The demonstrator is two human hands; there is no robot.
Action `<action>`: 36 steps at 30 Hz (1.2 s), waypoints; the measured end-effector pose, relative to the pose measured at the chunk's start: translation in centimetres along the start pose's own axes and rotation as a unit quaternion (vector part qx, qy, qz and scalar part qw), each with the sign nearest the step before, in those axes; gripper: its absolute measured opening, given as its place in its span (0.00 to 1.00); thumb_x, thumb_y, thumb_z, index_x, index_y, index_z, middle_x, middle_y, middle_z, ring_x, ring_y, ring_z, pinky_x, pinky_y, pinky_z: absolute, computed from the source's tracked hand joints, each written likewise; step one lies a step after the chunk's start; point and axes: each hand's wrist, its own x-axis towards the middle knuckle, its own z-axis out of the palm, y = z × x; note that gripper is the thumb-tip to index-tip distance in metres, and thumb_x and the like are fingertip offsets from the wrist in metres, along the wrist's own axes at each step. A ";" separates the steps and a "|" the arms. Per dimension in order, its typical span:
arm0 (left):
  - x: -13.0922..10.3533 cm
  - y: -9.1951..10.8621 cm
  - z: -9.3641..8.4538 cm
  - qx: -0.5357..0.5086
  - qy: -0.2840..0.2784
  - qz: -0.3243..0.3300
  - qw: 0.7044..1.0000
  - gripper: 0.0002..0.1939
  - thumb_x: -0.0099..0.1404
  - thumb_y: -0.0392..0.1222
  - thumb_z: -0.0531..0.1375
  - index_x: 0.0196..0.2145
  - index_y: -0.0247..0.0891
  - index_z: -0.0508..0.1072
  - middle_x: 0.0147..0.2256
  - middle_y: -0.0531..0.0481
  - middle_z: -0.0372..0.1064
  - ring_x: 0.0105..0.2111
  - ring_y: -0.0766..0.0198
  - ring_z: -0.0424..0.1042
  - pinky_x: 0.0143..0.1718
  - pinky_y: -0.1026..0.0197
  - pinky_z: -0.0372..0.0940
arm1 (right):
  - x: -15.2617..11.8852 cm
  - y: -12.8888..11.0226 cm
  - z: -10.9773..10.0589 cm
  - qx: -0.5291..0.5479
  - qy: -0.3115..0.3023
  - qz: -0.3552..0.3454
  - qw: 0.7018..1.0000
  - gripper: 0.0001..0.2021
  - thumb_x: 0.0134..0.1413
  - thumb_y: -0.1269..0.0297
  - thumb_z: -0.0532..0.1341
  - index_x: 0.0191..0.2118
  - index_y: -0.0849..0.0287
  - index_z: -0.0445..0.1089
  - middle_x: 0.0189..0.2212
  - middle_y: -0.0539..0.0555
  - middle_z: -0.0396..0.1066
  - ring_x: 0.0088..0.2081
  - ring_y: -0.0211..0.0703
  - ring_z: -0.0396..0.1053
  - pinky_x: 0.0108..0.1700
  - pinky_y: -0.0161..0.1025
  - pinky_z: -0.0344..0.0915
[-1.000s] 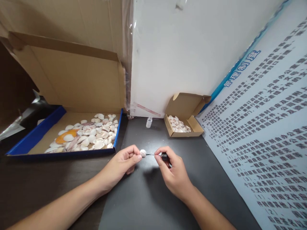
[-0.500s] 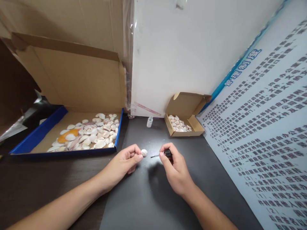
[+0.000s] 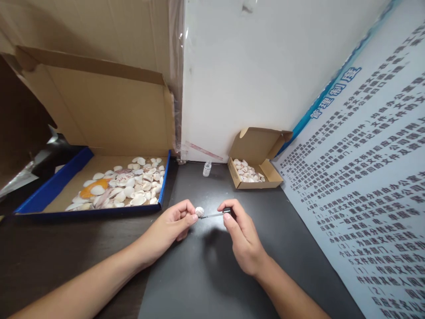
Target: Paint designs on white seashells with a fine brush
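Left hand pinches a shell just above the table, wrist low. Right hand grips a brush, fingers curled, tip touching the shell.

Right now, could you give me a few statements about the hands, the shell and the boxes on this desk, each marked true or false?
1. The left hand pinches a small shell. True.
2. The right hand holds a pair of scissors. False: it holds a thin brush with a dark cap, its tip at the shell.
3. The big blue-edged box holds many shells. True.
4. The small cardboard box is shut. False: its lid stands open, with shells inside.
5. A small bottle stands between the two boxes. True.
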 end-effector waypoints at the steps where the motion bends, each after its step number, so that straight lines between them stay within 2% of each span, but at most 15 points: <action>1: 0.0 0.0 0.0 -0.003 0.000 0.001 1.000 0.19 0.61 0.55 0.64 0.30 0.39 0.62 0.20 0.62 0.49 0.19 0.73 0.47 0.21 0.66 0.44 | 0.1 -0.1 0.0 -0.021 0.005 -0.004 1.000 0.09 0.67 0.61 0.50 0.44 0.57 0.64 0.26 0.47 0.59 0.26 0.37 0.58 0.30 0.35 0.56; 6: -0.1 0.1 0.1 -0.015 0.008 0.001 1.000 0.20 0.60 0.55 0.65 0.30 0.39 0.61 0.22 0.61 0.51 0.19 0.74 0.47 0.21 0.67 0.44 | 0.3 -0.3 0.1 -0.062 0.054 -0.018 0.996 0.08 0.64 0.63 0.53 0.44 0.57 0.67 0.31 0.50 0.65 0.29 0.38 0.62 0.33 0.35 0.61; 10: -0.2 0.3 0.2 -0.011 0.008 -0.002 1.000 0.19 0.60 0.55 0.64 0.30 0.39 0.62 0.20 0.62 0.50 0.19 0.73 0.47 0.22 0.67 0.44 | 0.2 -0.3 0.2 -0.047 0.034 -0.041 0.998 0.08 0.64 0.63 0.55 0.45 0.56 0.68 0.29 0.49 0.65 0.28 0.37 0.62 0.31 0.34 0.62; 14: -0.2 0.3 0.2 -0.015 0.008 -0.001 1.000 0.18 0.62 0.54 0.63 0.30 0.39 0.62 0.21 0.62 0.49 0.19 0.74 0.48 0.22 0.67 0.45 | 0.2 -0.3 0.1 -0.074 0.055 -0.025 0.995 0.08 0.63 0.62 0.57 0.44 0.57 0.70 0.30 0.50 0.66 0.27 0.37 0.62 0.30 0.34 0.62; 18: -0.2 0.3 0.2 -0.025 0.003 -0.003 1.000 0.17 0.62 0.53 0.63 0.31 0.39 0.63 0.21 0.61 0.50 0.19 0.73 0.48 0.22 0.67 0.45 | 0.1 -0.3 0.1 -0.044 0.052 -0.038 0.997 0.10 0.63 0.60 0.57 0.45 0.56 0.71 0.28 0.50 0.65 0.27 0.38 0.62 0.29 0.34 0.62; 23: -0.4 0.6 0.2 -0.084 0.010 -0.033 0.996 0.14 0.63 0.48 0.63 0.30 0.39 0.63 0.19 0.62 0.47 0.19 0.73 0.44 0.21 0.66 0.43 | 0.3 0.0 0.1 -0.086 0.059 -0.012 0.994 0.10 0.61 0.60 0.60 0.42 0.58 0.74 0.22 0.47 0.59 0.23 0.37 0.58 0.27 0.34 0.58; 29: -0.3 0.9 0.4 -0.107 0.020 -0.040 0.993 0.13 0.60 0.46 0.64 0.30 0.39 0.63 0.18 0.62 0.46 0.19 0.73 0.44 0.21 0.66 0.43 | 0.1 -0.5 0.0 -0.026 0.037 -0.049 0.998 0.10 0.61 0.64 0.59 0.45 0.57 0.73 0.25 0.48 0.64 0.24 0.35 0.60 0.27 0.32 0.60; 36: -0.4 1.0 0.4 -0.118 0.026 -0.043 0.992 0.12 0.60 0.46 0.64 0.30 0.38 0.64 0.18 0.62 0.46 0.19 0.73 0.44 0.21 0.66 0.43 | 0.4 -0.5 0.1 -0.036 0.048 -0.021 0.998 0.08 0.59 0.65 0.59 0.42 0.59 0.74 0.23 0.47 0.61 0.23 0.35 0.59 0.25 0.32 0.58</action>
